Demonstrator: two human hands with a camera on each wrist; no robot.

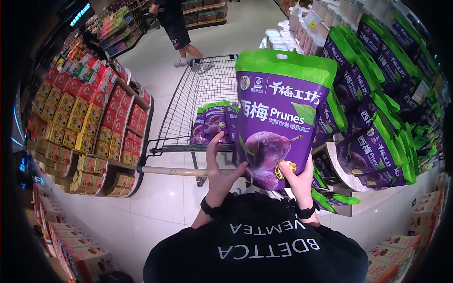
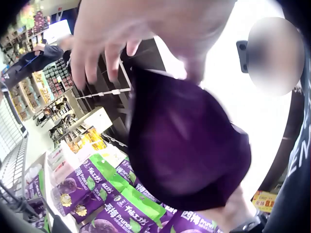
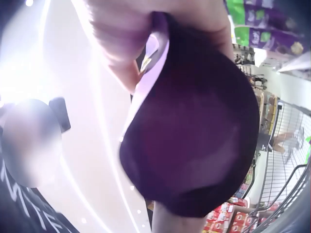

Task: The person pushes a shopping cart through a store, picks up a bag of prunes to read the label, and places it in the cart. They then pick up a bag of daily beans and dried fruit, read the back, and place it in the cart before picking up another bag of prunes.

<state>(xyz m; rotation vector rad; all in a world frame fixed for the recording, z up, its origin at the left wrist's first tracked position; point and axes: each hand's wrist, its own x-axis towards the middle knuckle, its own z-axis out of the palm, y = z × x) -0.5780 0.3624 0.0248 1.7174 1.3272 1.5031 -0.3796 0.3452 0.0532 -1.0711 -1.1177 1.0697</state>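
Upright in front of me is a purple and green bag of prunes [image 1: 283, 106], its printed front facing the head camera. My right hand [image 1: 300, 181] grips its lower right corner, thumb on the front beside a gold seal and fingers behind. By the lower left edge my left hand [image 1: 218, 175] has its fingers spread, with the thumb tip right at the bag. Both wrist views look up at the bag's dark purple base [image 2: 189, 145]. In the left wrist view, the left fingers [image 2: 92, 63] stretch out apart from the bag.
A wire shopping cart [image 1: 186, 89] holds several similar prune bags [image 1: 214, 123]. On the right, a display [image 1: 349, 153] is stacked with more of these bags beside white tubs [image 1: 309, 35]. Boxed goods [image 1: 78, 118] fill shelves at left. Another person [image 1: 177, 26] stands beyond the cart.
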